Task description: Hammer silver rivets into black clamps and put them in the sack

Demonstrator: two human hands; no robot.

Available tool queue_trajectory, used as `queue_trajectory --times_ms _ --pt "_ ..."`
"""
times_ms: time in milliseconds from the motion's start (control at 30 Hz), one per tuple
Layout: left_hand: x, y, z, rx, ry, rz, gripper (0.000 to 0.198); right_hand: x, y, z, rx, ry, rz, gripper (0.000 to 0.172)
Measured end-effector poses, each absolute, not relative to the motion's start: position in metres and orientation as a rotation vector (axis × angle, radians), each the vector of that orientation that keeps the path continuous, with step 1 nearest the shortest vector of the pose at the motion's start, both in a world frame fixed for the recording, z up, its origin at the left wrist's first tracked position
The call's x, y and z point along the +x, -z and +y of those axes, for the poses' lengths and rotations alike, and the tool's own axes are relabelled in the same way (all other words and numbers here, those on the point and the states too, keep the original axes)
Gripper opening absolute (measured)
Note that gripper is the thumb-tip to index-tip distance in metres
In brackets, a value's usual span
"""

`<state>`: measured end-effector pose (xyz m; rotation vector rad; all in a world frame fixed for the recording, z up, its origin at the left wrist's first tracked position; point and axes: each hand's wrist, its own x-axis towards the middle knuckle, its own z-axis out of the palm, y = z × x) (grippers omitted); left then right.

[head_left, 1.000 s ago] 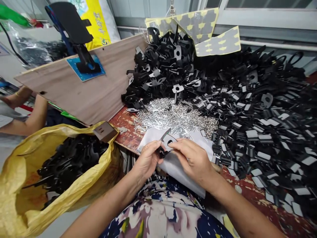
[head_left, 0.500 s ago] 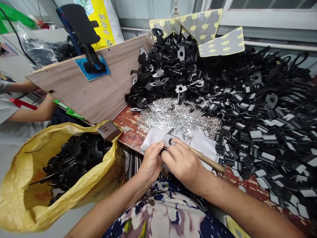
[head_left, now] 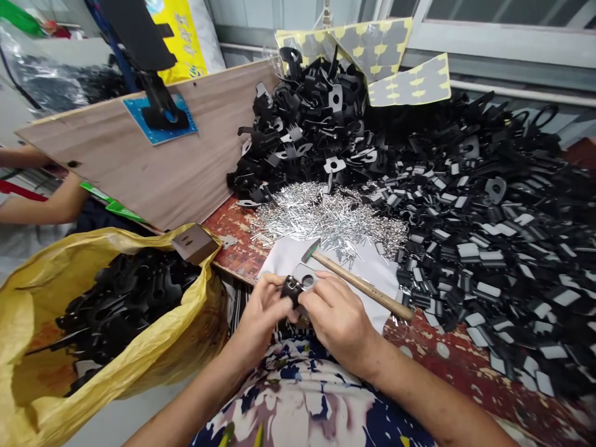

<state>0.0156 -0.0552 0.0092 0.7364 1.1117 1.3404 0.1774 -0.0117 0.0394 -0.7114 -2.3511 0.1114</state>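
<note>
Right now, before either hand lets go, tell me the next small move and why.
I'd probably steady the clip with the left hand: the right hand pinches its holed grey end, while the left, partly blurred, is at the dark end. The hammer lies unheld on the sheet.

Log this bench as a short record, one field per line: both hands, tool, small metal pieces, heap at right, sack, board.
Right hand: grips a black part with a grey, holed face
Left hand: at the part's other side; thumb blurred
Tool: hammer, lying on a white sheet beyond the hands
Metal pieces: silvery pins, piled behind the hammer
Right heap: black pieces, many with grey faces
Sack: yellow sack at left, holding black parts
Board: wooden board, behind the sack
</note>
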Motion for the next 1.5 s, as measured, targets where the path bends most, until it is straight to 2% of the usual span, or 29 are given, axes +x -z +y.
queue_trajectory --times_ms 67,167,267,367,433,533,667,800,1133,1333,1400,1500 --pt "0.004 -0.006 -0.066 0.997 -1.321 1.358 0.050 0.180 -0.036 -0.013 -0.693 -0.232 -2.362 0.025" --pt "-0.019 -0.006 -0.075 1.279 -1.148 1.596 0.039 0.202 -0.032 -0.002 -0.817 -0.329 -2.481 0.017" --pt "-0.036 -0.006 -0.075 1.224 -1.030 1.610 0.037 0.236 -0.026 0.023 -1.290 0.084 -2.626 0.022" --pt "-0.032 0.006 -0.065 1.072 -1.032 1.614 0.040 0.259 -0.018 0.046 -1.463 0.410 -2.743 0.022" --pt "-0.020 0.018 -0.055 1.042 -1.053 1.631 0.041 0.266 -0.015 0.051 -1.478 0.402 -2.784 0.019" --pt "-0.003 0.032 -0.043 1.178 -1.082 1.717 0.043 0.272 -0.017 0.043 -1.623 0.215 -2.766 0.015" --pt "0.003 0.036 -0.040 1.296 -1.115 1.804 0.045 0.281 -0.031 0.014 -1.283 0.000 -2.660 0.044" --pt "0.002 0.038 -0.041 1.336 -1.121 1.856 0.046 0.276 -0.032 -0.013 -1.062 -0.099 -2.487 0.056" --pt "0.002 0.041 -0.041 1.326 -1.143 1.874 0.048 0.263 -0.011 -0.023 -1.073 -0.190 -2.448 0.056" --pt "0.001 0.038 -0.038 1.362 -1.157 1.841 0.050 0.260 -0.002 -0.009 -1.114 -0.466 -2.561 0.051" --pt "-0.002 0.027 -0.040 1.393 -1.165 1.796 0.049 0.259 0.003 0.000 -1.110 -0.432 -2.547 0.047" --pt "-0.024 -0.008 -0.054 1.471 -1.199 1.825 0.040 0.254 0.016 0.012 -1.131 -0.191 -2.598 0.041"
